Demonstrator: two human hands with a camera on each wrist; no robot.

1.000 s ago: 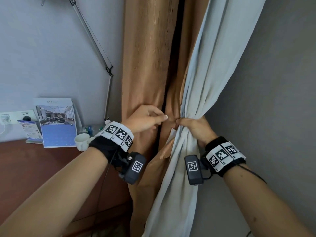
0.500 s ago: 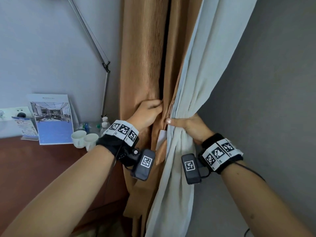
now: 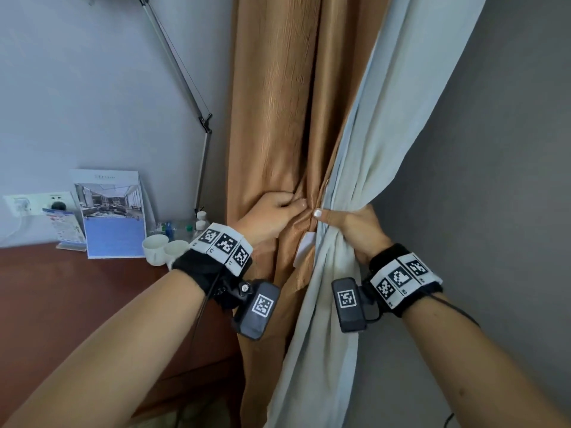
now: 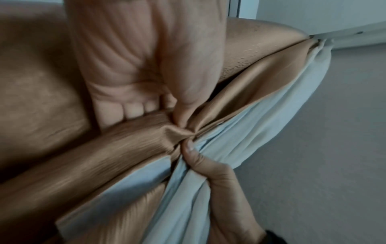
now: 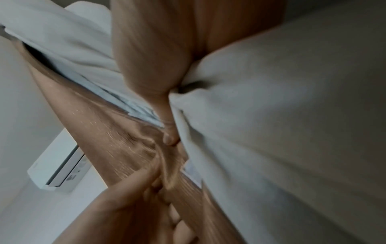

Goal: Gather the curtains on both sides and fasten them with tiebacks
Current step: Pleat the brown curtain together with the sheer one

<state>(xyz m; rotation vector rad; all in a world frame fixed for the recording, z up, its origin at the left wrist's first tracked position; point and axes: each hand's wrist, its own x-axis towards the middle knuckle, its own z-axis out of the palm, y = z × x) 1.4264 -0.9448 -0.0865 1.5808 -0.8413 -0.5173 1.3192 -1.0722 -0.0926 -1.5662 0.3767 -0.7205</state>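
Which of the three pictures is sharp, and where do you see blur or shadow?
Head view: mostly sharp, the markers on both wrists readable, soft even light, wall lines bent by the wide lens. Left wrist view: dim, the brown curtain smeared at the left, sharper where the left hand pinches the fold. Right wrist view: blurred throughout, the pale curtain shadowed beside the right hand.

cups [image 3: 160, 248] crowd desk [image 3: 77, 291] left, wall [image 3: 494, 211] right

Reddish-brown desk [image 3: 61, 304] with two white cups [image 3: 156, 248], standing calendar [image 3: 112, 217], small bottles [image 3: 200, 220]
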